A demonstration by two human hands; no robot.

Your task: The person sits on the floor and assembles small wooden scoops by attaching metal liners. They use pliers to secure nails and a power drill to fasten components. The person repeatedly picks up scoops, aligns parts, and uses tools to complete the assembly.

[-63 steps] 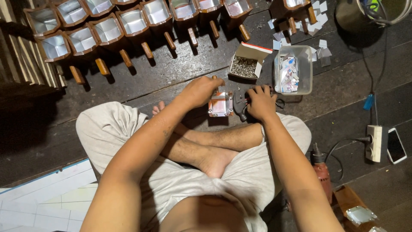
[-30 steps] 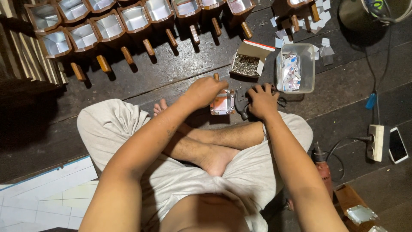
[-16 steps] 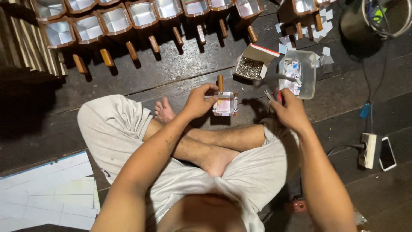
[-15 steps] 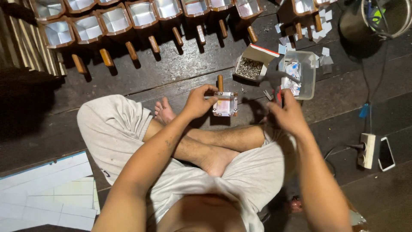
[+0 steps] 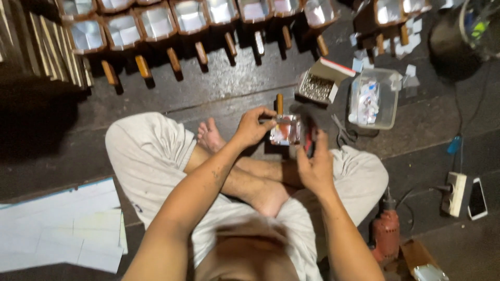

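I sit cross-legged on a dark wooden floor. My left hand grips a small square wooden holder lined with shiny foil, its wooden handle pointing away from me. My right hand is closed around a dark tool with a red grip, held against the holder's right side. Both hands are raised just above my crossed legs.
Rows of finished foil-lined holders with wooden handles line the far floor. An open box of small metal pieces and a clear plastic tub stand ahead right. A red drill, power strip, phone and white sheets lie nearby.
My right hand came back from the plastic tub to the holder, with the tool in it. My left hand lifted the holder slightly toward me. The camera view shifted.
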